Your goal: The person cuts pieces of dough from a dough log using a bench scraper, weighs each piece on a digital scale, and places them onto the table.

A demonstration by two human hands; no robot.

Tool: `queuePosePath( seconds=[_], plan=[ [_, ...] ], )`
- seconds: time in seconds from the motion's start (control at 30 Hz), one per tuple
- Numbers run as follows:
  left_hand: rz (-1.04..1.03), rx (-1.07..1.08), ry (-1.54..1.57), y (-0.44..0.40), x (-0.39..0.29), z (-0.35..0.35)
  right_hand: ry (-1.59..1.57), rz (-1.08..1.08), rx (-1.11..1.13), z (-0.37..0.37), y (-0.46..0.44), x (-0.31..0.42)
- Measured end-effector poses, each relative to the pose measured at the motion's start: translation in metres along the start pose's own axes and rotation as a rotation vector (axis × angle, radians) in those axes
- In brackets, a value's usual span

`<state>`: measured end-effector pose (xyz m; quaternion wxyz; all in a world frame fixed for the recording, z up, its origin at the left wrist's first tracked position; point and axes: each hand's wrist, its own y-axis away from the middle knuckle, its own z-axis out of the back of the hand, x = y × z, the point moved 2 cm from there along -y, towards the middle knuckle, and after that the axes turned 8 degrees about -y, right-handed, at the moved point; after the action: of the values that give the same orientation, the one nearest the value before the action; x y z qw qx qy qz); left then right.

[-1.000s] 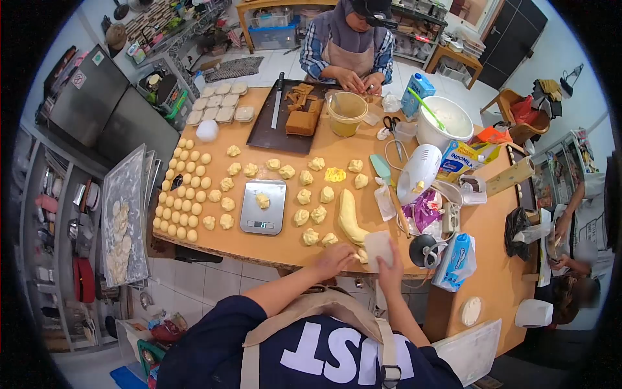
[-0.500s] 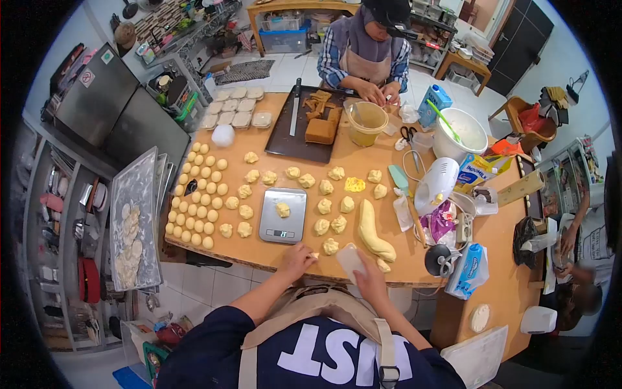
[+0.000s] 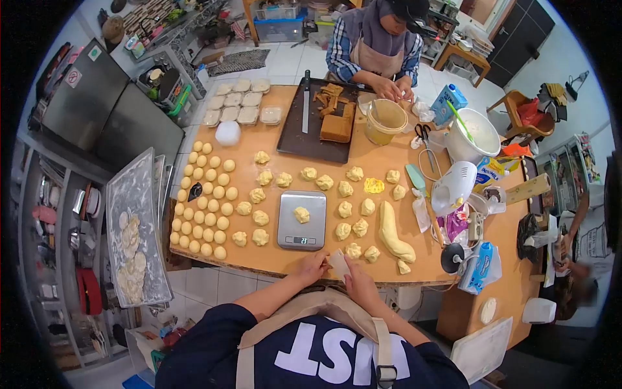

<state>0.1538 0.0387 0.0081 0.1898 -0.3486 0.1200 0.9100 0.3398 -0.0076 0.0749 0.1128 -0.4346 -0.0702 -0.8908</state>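
At the near table edge, my right hand [image 3: 360, 282] grips a white dough scraper [image 3: 339, 264], tilted toward my left hand. My left hand [image 3: 311, 267] is closed in a pinch beside the scraper; what its fingers hold is hidden. Just beyond it stands a digital kitchen scale [image 3: 302, 237] with a lump of dough [image 3: 302, 214] on its plate. Rough dough pieces [image 3: 353, 250] lie in loose rows around the scale. To the right is a long dough roll [image 3: 391, 233], with a small dough piece [image 3: 403, 267] at its near end.
Smooth dough balls [image 3: 212, 205] fill the left side. Farther back are a dark tray [image 3: 295, 139] with brown cake and a knife, and a tub [image 3: 387, 123]. A hand mixer [image 3: 453, 188] and white bucket [image 3: 473, 139] stand right. A co-worker [image 3: 376, 52] works across the table.
The scraper has moved left, close to my left hand, and a separate dough piece now lies left of the roll's near end. The view has shifted slightly.
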Motion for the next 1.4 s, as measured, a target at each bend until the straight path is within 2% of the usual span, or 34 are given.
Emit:
queuePosePath(
  seconds=[0.1,0.27,0.37,0.47,0.5,0.6,0.7,0.77,0.8,0.87,1.1,1.2,1.4],
  plan=[
    [0.114,0.085,0.129,-0.002,0.006,-0.004,0.031,-0.012,-0.018,-0.013,0.004,-0.005],
    [0.086,0.176,0.098,-0.004,0.009,0.003,0.085,-0.127,0.044,-0.023,0.002,0.005],
    [0.096,0.186,0.061,-0.005,0.004,0.014,0.200,-0.003,0.003,-0.043,0.002,-0.012],
    [0.104,0.170,0.095,-0.004,0.009,0.015,0.192,-0.114,0.015,-0.043,-0.005,-0.003],
    [0.108,0.163,0.116,-0.003,0.011,0.019,0.098,-0.164,-0.038,-0.040,-0.005,0.000],
    [-0.024,0.038,0.213,0.003,0.019,0.039,-0.105,-0.238,-0.217,-0.027,-0.002,0.001],
    [-0.035,-0.184,-0.051,-0.009,0.025,0.084,-0.152,-0.226,-0.434,-0.006,0.004,-0.008],
    [-0.042,-0.352,-0.043,-0.024,0.037,0.101,-0.180,-0.248,-0.553,0.008,0.003,-0.013],
    [-0.047,-0.440,-0.037,-0.033,0.041,0.108,-0.193,-0.282,-0.540,0.011,0.003,-0.014],
    [-0.054,-0.414,-0.118,-0.053,0.044,0.115,-0.212,-0.348,-0.512,0.016,0.002,-0.015],
    [-0.211,-0.241,-0.386,-0.071,0.059,0.102,-0.110,-0.282,-0.494,0.016,-0.003,0.008],
    [-0.106,-0.171,-0.392,-0.057,0.036,0.124,-0.117,-0.270,-0.497,0.015,-0.002,0.009],
    [-0.109,-0.369,-0.307,-0.052,0.061,0.128,-0.159,-0.263,-0.567,0.016,0.005,-0.007]
  ],
)
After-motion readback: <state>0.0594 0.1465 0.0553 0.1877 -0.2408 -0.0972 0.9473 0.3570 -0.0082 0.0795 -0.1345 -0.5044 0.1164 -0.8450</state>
